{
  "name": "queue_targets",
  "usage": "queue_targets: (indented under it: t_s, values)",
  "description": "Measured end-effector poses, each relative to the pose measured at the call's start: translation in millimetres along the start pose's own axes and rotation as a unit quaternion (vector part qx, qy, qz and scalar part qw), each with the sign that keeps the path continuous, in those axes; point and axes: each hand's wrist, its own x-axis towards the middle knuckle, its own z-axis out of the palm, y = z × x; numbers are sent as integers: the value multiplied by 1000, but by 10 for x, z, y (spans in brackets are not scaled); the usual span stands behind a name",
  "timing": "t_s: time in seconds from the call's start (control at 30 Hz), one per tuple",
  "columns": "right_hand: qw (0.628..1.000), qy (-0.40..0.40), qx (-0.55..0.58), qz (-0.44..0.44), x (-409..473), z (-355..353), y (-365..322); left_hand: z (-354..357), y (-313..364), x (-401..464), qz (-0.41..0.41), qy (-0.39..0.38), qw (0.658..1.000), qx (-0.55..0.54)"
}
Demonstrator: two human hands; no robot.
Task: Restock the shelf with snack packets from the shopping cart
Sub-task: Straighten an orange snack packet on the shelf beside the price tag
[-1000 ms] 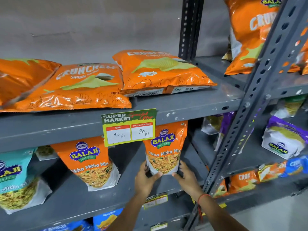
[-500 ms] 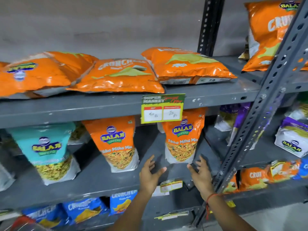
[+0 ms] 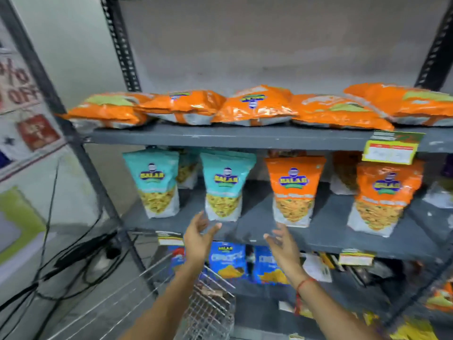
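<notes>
The middle shelf (image 3: 326, 231) is the landmark here: along it stand two teal packets, one at its left end (image 3: 157, 182) and one beside that (image 3: 224, 187), then two orange packets to their right (image 3: 294, 190) (image 3: 384, 195), with open gaps between them. Just below and in front of that shelf's left part sits the wire cart (image 3: 208, 312), whose contents are too blurred to make out; any packets left to stock would be in there. In front of the shelf's edge, under the second teal packet, hover the left hand (image 3: 198, 238) and, a little to its right, the right hand (image 3: 282, 244), both spread wide and holding nothing. The step in hand looks like going down to the cart for the next packet. To do it well, take one packet by both sides, lift it clear of the wire rim, and stand it upright in a gap on the shelf beside its own colour, label outward.
</notes>
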Motion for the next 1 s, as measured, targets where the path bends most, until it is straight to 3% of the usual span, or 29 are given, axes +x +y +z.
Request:
queue_targets:
  t_s: [0.33,0.57,0.73,0.83,1.0]
  values:
    - [962,-224,-135,-71,373,1689,-309,-1250,-520,992,-59,130,990,3]
    - [928,-322,-186,-22,1079,2708,-315,-1408,-936,1805,-93,87,992,-10]
    - [928,-326,-180,-25,1336,3206,-255,-1432,-1290,2228,-94,52,994,-19]
    - [951,-272,-143,-44,1390,3350,-198,-1479,-1642,2425,-95,37,995,-23]
    - [963,-229,-131,-62,1416,3406,-140,-1492,-1568,2458,-96,30,995,-23]
